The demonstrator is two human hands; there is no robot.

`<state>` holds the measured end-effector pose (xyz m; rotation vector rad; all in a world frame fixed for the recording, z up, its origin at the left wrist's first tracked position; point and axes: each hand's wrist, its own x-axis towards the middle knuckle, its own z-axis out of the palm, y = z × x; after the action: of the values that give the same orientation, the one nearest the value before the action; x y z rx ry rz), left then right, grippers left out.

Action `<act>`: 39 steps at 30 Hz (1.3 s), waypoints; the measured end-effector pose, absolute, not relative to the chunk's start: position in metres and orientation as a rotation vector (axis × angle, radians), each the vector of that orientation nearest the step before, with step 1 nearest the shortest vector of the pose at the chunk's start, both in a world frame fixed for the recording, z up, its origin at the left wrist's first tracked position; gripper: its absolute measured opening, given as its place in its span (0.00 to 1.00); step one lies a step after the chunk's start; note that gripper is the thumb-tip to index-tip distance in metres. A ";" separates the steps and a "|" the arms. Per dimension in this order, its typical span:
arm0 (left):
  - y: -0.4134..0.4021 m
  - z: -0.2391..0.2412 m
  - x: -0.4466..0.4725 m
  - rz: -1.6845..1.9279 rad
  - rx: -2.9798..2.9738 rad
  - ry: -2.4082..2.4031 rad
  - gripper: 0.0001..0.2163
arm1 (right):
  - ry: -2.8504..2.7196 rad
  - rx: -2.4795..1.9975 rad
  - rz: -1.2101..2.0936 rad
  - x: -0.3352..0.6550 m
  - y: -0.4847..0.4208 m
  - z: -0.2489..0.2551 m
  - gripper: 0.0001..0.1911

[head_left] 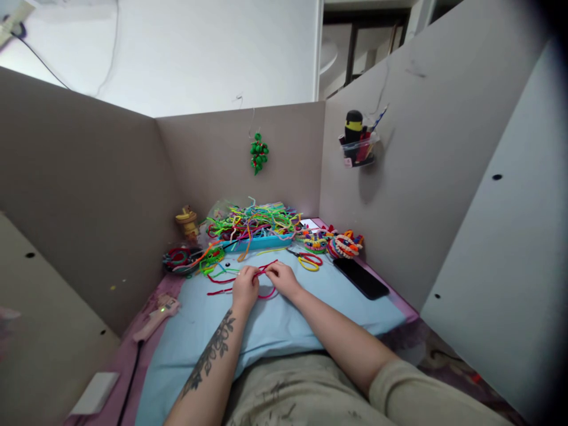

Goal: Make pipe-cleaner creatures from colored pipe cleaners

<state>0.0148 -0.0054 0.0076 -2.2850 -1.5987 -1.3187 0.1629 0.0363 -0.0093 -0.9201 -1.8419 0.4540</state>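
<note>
Right now both my hands sit close together on the blue mat [275,331], working a red pipe cleaner [265,269]. My left hand [245,288] has its grip closed on the near part of the stem, fingertips pinched, and my right hand [280,278] pinches the same stem just beside it, so the two grips almost touch. Loose red lengths trail out to the left and curl under my hands on the surface.

To do this bend well, I judge I should keep the pinches tight and close together, because the wire inside kinks cleanly only where it is held short. I would turn one hand against the other slowly, not pull, so the fuzzy stem does not slide through my fingers. The trailing ends should stay flat on the mat and away from the green pieces [213,260] lying just to the left, or they may tangle.

Beyond my hands the blue tray [261,242] holds the heaped pipe cleaners [252,222], with yellow-handled scissors [308,261] and a black phone [360,278] to the right, all apart from my grip.
</note>
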 end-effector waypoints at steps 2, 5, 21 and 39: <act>-0.007 0.010 0.016 -1.290 -2.299 -1.572 0.08 | -1.867 -0.920 0.458 0.162 0.037 -0.010 0.06; -0.010 0.012 0.017 -1.261 -2.298 -1.536 0.06 | -1.882 -0.918 0.458 0.162 0.037 -0.010 0.06; -0.007 0.009 0.017 -1.212 -2.281 -1.553 0.05 | -1.869 -0.953 0.486 0.161 0.037 -0.010 0.07; -0.006 0.008 0.017 -1.333 -2.366 -1.589 0.08 | -1.910 -0.959 0.502 0.160 0.038 -0.013 0.06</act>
<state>0.0174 -0.0060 0.0077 -2.3655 -1.5888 -1.3331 0.1595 0.0383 -0.0132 -0.9589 -1.9102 0.5019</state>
